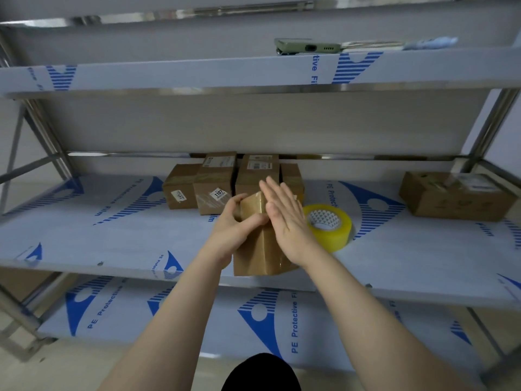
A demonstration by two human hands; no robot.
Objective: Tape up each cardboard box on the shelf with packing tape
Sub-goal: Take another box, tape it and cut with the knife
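A small cardboard box with shiny tape on it stands at the front edge of the middle shelf. My left hand grips its upper left side, fingers and thumb curled round the top corner. My right hand lies flat, fingers straight, pressing on the box's top right face. A yellow roll of packing tape lies on the shelf just right of the box. Behind it several more cardboard boxes stand in a tight row at the back.
One larger cardboard box sits at the far right of the same shelf. On the upper shelf lie a green phone and some papers. A lower shelf runs below. Metal uprights frame both sides.
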